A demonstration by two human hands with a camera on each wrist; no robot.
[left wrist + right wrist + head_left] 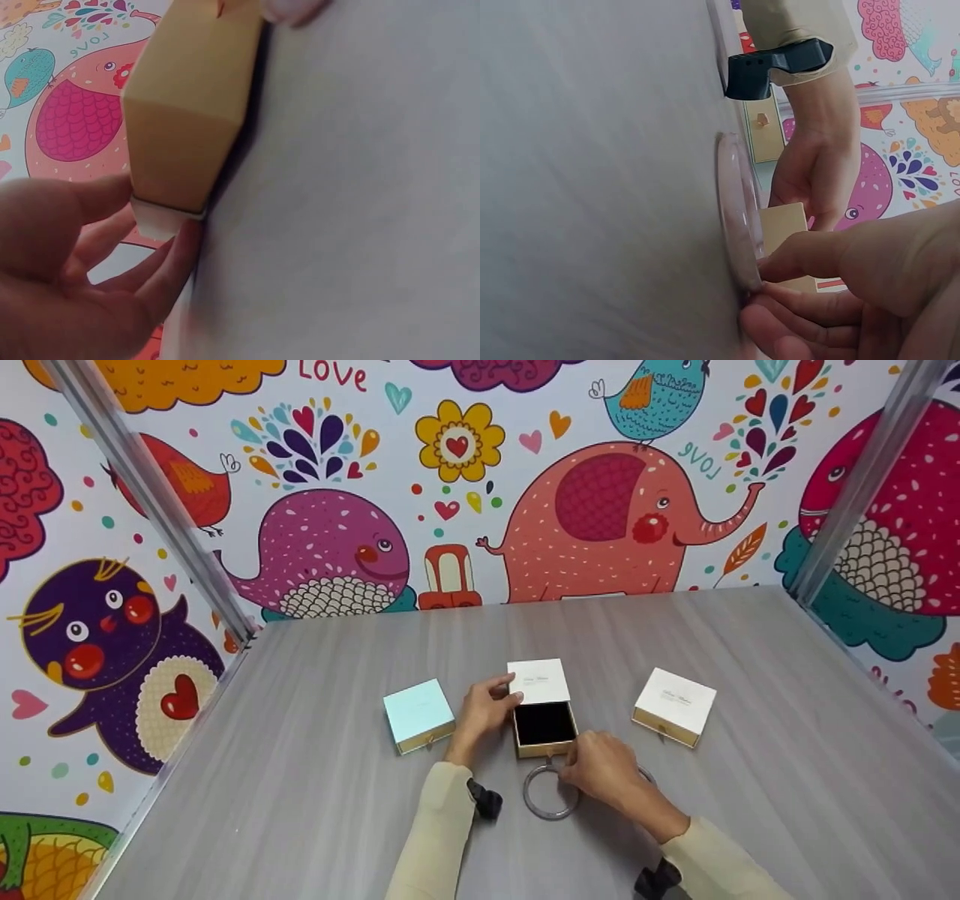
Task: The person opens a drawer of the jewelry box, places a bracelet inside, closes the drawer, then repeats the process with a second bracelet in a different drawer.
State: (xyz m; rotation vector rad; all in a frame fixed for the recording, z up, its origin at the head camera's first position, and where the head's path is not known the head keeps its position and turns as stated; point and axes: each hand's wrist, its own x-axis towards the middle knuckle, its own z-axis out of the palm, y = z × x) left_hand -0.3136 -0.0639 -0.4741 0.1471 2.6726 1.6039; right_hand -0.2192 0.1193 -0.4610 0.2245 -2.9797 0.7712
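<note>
A white gift box stands at the middle of the table with its gold drawer pulled out toward me, showing a black lining. My left hand grips the white sleeve at the far end, thumb on one side and fingers at the other. Just in front of the drawer lies a clear, greyish bangle, flat on the table. The right hand pinches its edge between thumb and fingers, as the right wrist view shows. Partly hidden behind that hand is a second bangle.
To the left sits a closed light-blue box with a gold front. On the right is another closed white box. A wall with printed animals borders the grey table at the back, with metal posts at the corners.
</note>
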